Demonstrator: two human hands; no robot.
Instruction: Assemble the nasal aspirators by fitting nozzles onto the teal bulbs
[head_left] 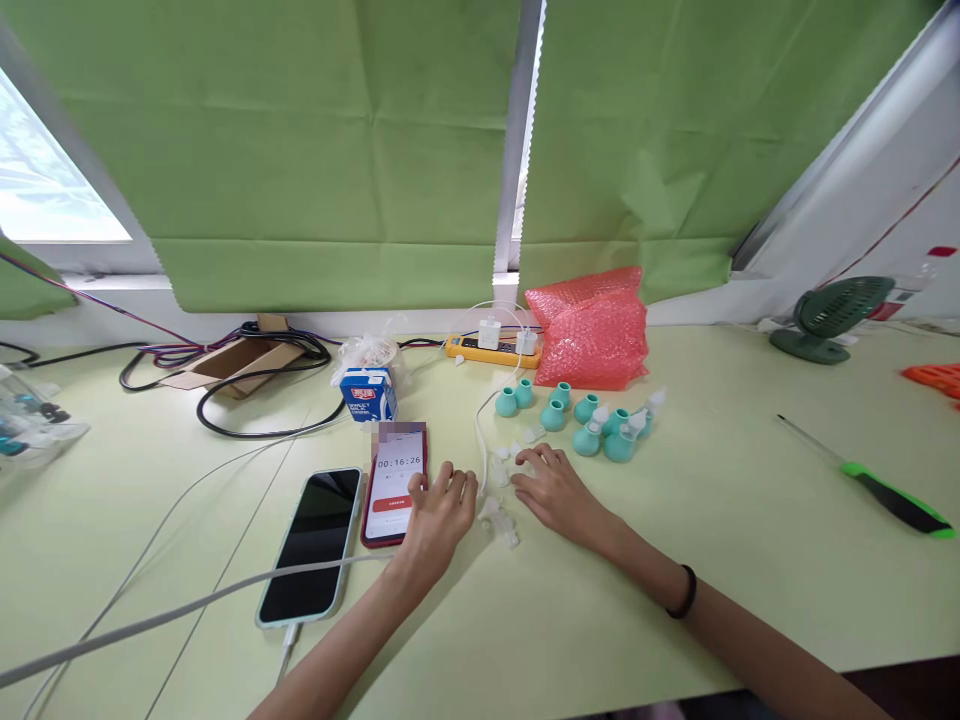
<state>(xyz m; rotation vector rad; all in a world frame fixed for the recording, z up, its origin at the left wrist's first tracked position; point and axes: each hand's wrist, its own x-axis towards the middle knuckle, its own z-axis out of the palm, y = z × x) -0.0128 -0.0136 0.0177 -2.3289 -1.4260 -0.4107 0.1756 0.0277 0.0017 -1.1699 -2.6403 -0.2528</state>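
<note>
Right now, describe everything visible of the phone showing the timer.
The red-cased phone lies screen up on the table, right of a dark phone, just in front of the milk carton. Its lit screen reads 00:16:26 above a red button; the top is pixelated. The left hand overlaps its right edge; whether the fingers touch it is unclear.

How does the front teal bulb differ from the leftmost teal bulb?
The front bulb has a clear tip on it; the leftmost bulb has none, its mouth open. The front bulb sits nearer the person, while the leftmost bulb sits farther back, closer to the yellow power strip. Both are teal and rounded, resting on the table.
</note>
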